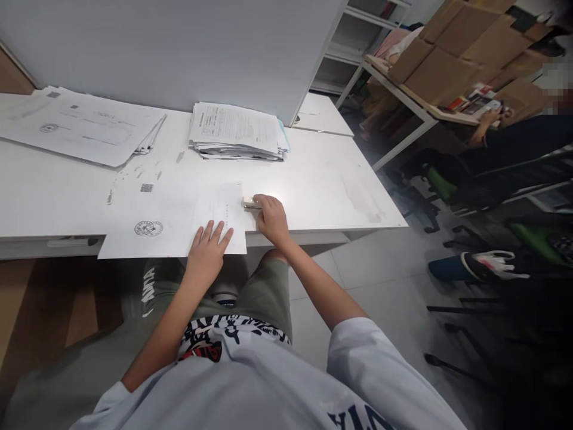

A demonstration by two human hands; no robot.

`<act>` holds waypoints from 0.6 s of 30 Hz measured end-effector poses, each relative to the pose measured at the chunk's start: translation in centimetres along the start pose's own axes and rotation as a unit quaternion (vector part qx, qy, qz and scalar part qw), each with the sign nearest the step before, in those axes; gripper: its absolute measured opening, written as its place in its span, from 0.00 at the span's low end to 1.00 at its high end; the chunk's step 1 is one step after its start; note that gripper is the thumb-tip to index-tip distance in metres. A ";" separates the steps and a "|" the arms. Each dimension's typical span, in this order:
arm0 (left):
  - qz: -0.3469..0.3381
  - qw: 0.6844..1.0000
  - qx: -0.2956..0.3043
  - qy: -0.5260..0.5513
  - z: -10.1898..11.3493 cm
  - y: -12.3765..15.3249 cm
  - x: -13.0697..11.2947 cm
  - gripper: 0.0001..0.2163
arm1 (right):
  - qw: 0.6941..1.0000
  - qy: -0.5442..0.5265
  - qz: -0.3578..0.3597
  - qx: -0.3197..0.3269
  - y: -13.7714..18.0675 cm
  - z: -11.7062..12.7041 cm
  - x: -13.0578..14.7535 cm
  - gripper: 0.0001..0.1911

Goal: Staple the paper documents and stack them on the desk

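My left hand lies with fingers spread on a white printed sheet, pressing it near the desk's front edge. The sheet bears a round black stamp mark and a small square code, and its near edge hangs past the desk. Just right of the paper, my right hand is closed on a small stapler, pale on top with a metal base. Its front end sits at or very near the sheet's right edge; whether the paper is inside its jaws I cannot tell.
Behind the sheet on the white desk are a neat paper stack and a looser pile. A grey partition backs the desk. At right, another person's hand is near cardboard boxes; a bin stands on the floor.
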State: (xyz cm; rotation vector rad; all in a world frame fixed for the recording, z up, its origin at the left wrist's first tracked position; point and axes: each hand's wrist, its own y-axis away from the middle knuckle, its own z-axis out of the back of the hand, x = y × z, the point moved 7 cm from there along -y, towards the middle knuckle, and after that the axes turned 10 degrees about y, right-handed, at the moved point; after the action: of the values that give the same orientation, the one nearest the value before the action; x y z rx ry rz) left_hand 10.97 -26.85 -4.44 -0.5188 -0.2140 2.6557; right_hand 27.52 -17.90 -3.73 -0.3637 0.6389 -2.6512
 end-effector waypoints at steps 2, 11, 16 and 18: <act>0.004 1.000 -0.010 -0.003 0.1 0.6 -0.1 0.31 | 1.000 -0.005 0.003 -0.001 0.0 0.0 0.0 0.29; -0.029 0.999 -0.017 -0.023 -0.4 0.5 -0.6 0.31 | 0.999 -0.009 0.032 0.006 -0.5 -0.1 0.4 0.27; -0.072 0.997 0.035 0.005 -0.5 0.6 -1.8 0.33 | 0.999 -0.012 0.027 -0.016 -0.1 0.1 0.5 0.27; -0.147 0.986 0.074 0.026 0.5 0.7 -2.3 0.34 | 0.999 -0.012 0.027 -0.023 0.0 0.1 0.6 0.27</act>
State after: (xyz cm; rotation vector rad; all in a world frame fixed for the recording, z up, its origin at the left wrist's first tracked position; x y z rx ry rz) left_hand 12.51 -28.50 -3.41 -0.4689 -0.0702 2.3465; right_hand 26.99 -18.20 -3.50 -0.3843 0.6946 -2.5804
